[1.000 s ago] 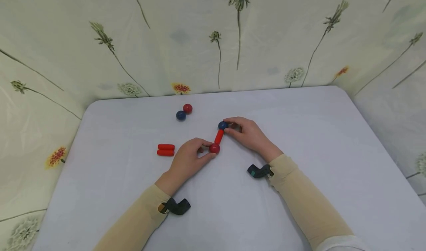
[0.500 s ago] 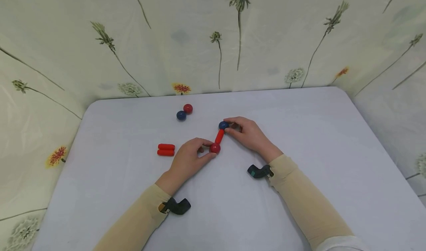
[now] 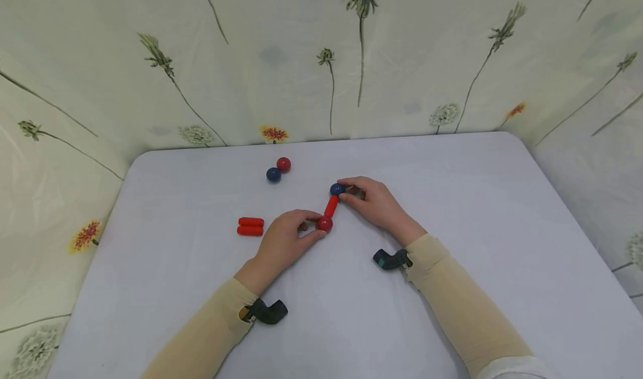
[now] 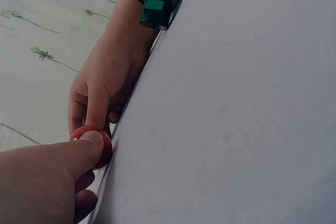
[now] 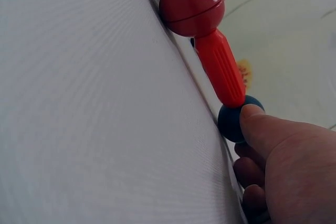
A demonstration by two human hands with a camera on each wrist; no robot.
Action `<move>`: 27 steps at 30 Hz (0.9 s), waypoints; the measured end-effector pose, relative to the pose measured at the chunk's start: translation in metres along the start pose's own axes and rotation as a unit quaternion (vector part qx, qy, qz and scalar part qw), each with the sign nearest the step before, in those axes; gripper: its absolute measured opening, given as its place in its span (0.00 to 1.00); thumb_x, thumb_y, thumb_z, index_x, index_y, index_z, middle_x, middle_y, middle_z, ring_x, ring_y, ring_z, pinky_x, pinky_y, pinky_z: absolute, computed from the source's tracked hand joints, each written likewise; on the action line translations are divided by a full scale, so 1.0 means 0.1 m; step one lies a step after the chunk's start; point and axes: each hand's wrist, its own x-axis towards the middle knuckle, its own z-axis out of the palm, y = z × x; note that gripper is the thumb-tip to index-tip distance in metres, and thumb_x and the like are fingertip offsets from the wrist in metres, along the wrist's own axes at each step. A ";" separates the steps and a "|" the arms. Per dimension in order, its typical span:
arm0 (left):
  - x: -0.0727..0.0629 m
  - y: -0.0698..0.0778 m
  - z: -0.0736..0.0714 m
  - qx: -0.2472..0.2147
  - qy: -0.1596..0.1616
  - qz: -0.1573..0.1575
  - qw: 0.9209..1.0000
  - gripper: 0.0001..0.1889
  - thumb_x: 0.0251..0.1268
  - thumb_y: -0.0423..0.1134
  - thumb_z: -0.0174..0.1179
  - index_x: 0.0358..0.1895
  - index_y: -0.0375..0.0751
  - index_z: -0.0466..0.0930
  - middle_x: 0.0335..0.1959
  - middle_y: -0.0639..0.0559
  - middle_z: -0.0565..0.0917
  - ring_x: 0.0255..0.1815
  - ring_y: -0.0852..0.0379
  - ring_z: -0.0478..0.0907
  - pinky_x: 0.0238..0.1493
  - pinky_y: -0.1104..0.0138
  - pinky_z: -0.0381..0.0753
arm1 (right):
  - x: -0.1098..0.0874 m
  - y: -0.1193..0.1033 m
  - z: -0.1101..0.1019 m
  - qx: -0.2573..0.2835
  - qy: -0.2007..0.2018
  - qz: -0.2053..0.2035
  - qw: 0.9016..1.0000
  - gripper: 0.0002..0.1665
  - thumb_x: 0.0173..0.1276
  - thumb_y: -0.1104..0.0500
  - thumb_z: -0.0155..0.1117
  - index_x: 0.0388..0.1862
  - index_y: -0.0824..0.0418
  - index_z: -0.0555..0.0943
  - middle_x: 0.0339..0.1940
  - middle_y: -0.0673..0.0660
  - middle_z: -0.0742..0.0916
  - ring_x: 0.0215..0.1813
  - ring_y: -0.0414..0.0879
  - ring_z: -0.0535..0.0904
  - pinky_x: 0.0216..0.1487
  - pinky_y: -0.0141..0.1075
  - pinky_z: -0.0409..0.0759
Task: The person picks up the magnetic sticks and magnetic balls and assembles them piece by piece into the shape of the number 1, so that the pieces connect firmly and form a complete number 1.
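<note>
My left hand (image 3: 287, 238) pinches a red ball (image 3: 324, 224) between thumb and index finger. A blue ball (image 3: 337, 189) is pinched by my right hand (image 3: 373, 201), farther back on the table. Between the two balls runs a grooved red rod (image 5: 220, 67), one end at each ball, slanting away from me. The right wrist view shows the rod's ends meeting both balls. In the left wrist view the thumb lies over the red ball (image 4: 105, 153), which hides the rod and the blue ball.
Left of my left hand, two red rods (image 3: 250, 226) lie side by side on the white table (image 3: 452, 200). Toward the back, a second red ball (image 3: 283, 164) and a second blue ball (image 3: 273, 174) sit together. A flower-patterned cloth (image 3: 291, 61) stands behind the table's far edge.
</note>
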 end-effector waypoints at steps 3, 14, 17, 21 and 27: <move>0.00 0.01 -0.01 0.001 0.000 0.000 1.000 0.21 0.60 0.51 0.70 0.57 0.54 0.82 0.45 0.61 0.83 0.42 0.64 0.75 0.43 0.68 0.78 | 0.00 -0.01 -0.01 -0.005 0.001 -0.003 1.000 0.25 0.69 0.43 0.65 0.63 0.47 0.80 0.45 0.46 0.85 0.39 0.43 0.76 0.40 0.39 0.76; -0.14 0.05 -0.28 0.011 -0.004 -0.036 0.999 0.21 0.61 0.51 0.69 0.57 0.54 0.81 0.48 0.61 0.81 0.42 0.64 0.75 0.40 0.68 0.79 | 0.00 -0.02 0.00 -0.015 0.002 0.008 1.000 0.25 0.69 0.45 0.65 0.63 0.47 0.79 0.45 0.47 0.84 0.39 0.44 0.76 0.41 0.39 0.77; -0.20 0.00 -0.40 0.003 0.012 -0.049 0.999 0.19 0.62 0.47 0.69 0.56 0.52 0.81 0.46 0.60 0.82 0.38 0.63 0.75 0.38 0.66 0.78 | 0.00 -0.01 0.01 -0.016 0.002 0.010 1.000 0.24 0.69 0.45 0.66 0.63 0.47 0.79 0.44 0.47 0.84 0.39 0.44 0.76 0.41 0.39 0.77; -0.28 -0.14 -0.53 -0.005 0.039 -0.057 0.998 0.17 0.62 0.44 0.69 0.54 0.50 0.82 0.43 0.59 0.83 0.33 0.62 0.73 0.35 0.65 0.76 | 0.00 0.00 0.01 -0.008 0.004 0.010 1.000 0.24 0.69 0.46 0.66 0.63 0.48 0.79 0.45 0.47 0.84 0.40 0.44 0.76 0.43 0.39 0.77; -0.37 -0.36 -0.69 -0.010 0.067 -0.051 0.996 0.16 0.62 0.44 0.69 0.53 0.50 0.82 0.39 0.59 0.81 0.35 0.61 0.74 0.38 0.63 0.77 | 0.00 0.00 0.01 -0.005 0.003 0.014 1.000 0.25 0.69 0.46 0.66 0.63 0.48 0.79 0.46 0.47 0.84 0.42 0.43 0.76 0.44 0.39 0.77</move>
